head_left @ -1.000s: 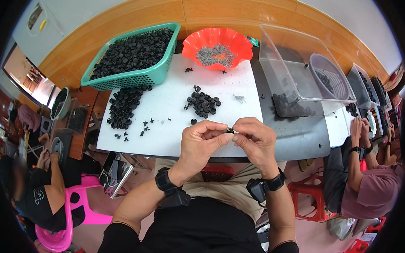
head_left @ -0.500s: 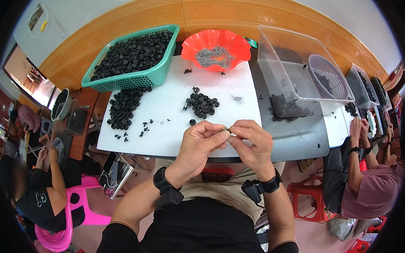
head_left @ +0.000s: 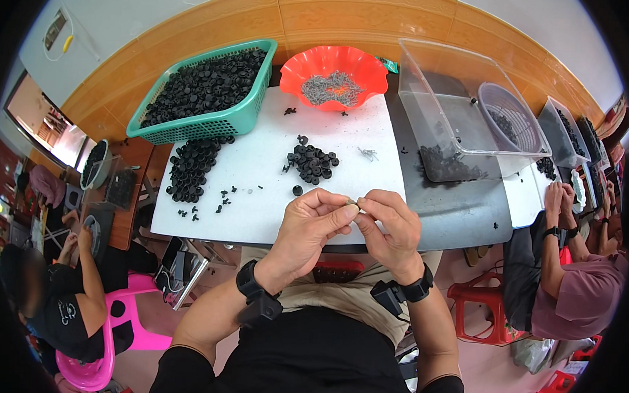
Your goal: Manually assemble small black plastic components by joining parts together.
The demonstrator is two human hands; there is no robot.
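Over the near edge of the white board [head_left: 258,212], my left hand [head_left: 317,221] and my right hand [head_left: 392,227] meet fingertip to fingertip. Both are closed in a pinch around something tiny and dark, mostly hidden by the fingers. Just beyond them lies a loose heap of small round black plastic parts [head_left: 311,162], with a single black cap [head_left: 297,190] nearest my left hand. A few thin grey pins [head_left: 368,155] rest to the right of that heap.
A green basket [head_left: 192,123] full of black parts stands back left, above another pile [head_left: 191,168]. A red scalloped bowl [head_left: 374,84] holds grey pins. To the right is a clear plastic bin [head_left: 435,110] with a grey basket [head_left: 514,120] inside. Co-workers sit on both sides.
Both hands stay in nearly the same place, fingertips still together. My right hand has shifted very slightly to the left.
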